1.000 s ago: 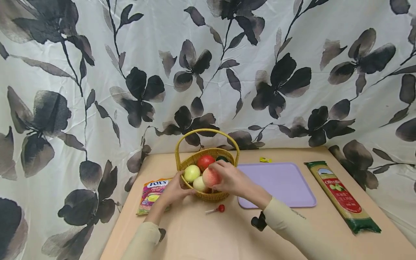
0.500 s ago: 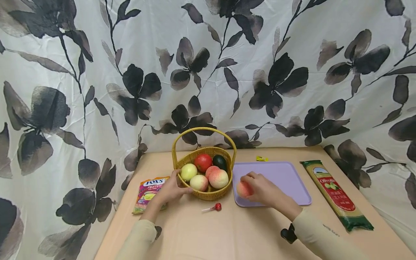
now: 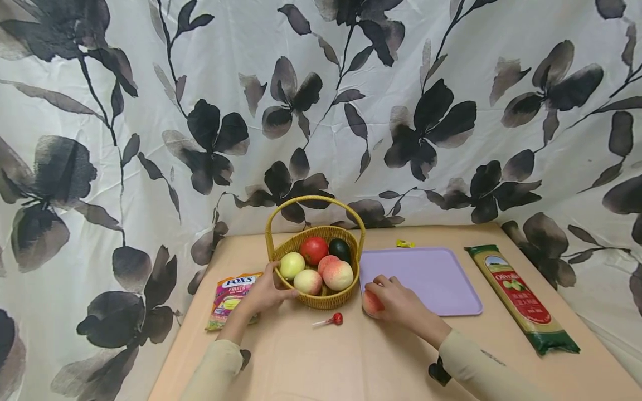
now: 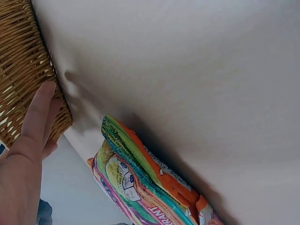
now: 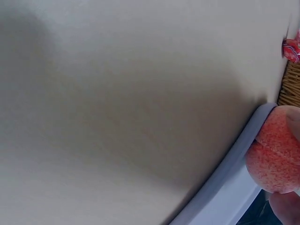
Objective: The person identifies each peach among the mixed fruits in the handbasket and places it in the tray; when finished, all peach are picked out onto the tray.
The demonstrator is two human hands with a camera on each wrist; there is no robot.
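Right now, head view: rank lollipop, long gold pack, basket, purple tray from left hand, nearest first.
1. Basket: left hand touches its left side.
2. Lollipop: right of the hand.
3. Purple tray: farther right, past the basket.
4. Long gold pack: far right, past the tray.

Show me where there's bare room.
Bare: most of the purple tray, past the right hand; the tabletop between the sleeves, nearer than the lollipop. Crowded: inside the basket, with fruit, and left of it, with left hand and candy bag.

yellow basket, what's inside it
A red fruit, a dark green fruit, a pale green fruit and three peaches; anything beneath them in the basket is hidden.
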